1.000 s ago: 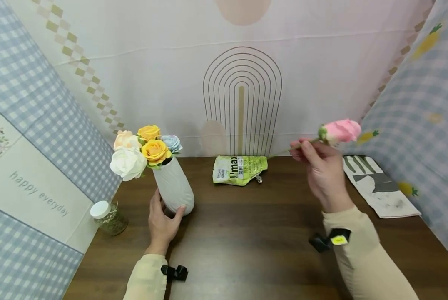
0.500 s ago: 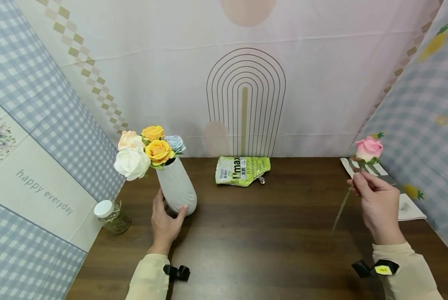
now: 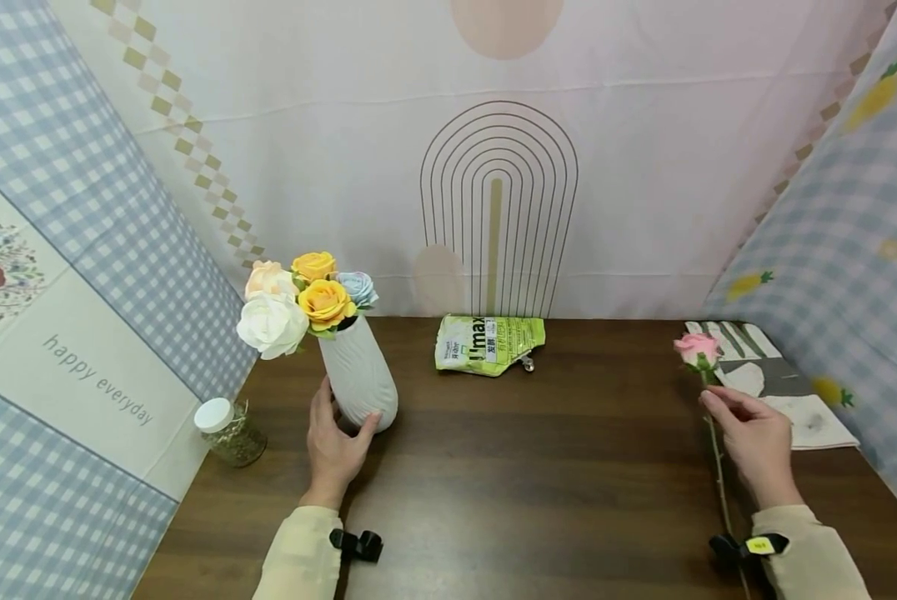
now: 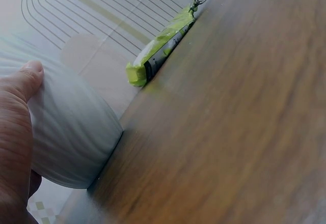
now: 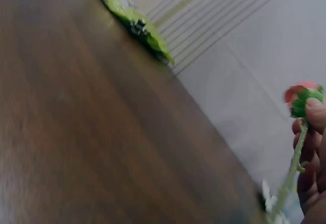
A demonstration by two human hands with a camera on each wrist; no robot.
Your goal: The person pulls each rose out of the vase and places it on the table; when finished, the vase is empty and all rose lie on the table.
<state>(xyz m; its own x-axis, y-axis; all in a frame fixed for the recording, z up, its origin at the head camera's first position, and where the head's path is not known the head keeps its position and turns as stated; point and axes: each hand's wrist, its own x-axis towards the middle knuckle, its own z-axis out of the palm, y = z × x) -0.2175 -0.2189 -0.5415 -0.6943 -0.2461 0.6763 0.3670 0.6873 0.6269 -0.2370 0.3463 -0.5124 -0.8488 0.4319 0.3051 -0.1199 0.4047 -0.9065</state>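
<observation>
My left hand [image 3: 334, 450] grips the lower part of a white ribbed vase [image 3: 358, 371], which stands on the table at the left. In the left wrist view the thumb lies along the vase [image 4: 71, 127]. Out of its mouth lean a white rose [image 3: 272, 325], a peach one, two yellow roses [image 3: 326, 304] and a pale blue one [image 3: 358, 288]. At the right, my right hand [image 3: 756, 437] pinches the stem of a pink rose [image 3: 697, 348] just under its bloom. The stem runs down toward the table's near side. In the right wrist view the rose's green sepals [image 5: 304, 101] show by the thumb.
A white-capped jar of dried greenery [image 3: 233, 433] stands left of the vase. Against the back cloth lies a green and white pouch [image 3: 489, 343] with a small metal clip. Behind my right hand is a folded patterned cloth [image 3: 812, 421]. Hanging fabric bounds the table [image 3: 538, 483].
My right hand has carried the pink rose right and down, turning it from sideways to bloom-up. My left hand keeps its grip on the vase.
</observation>
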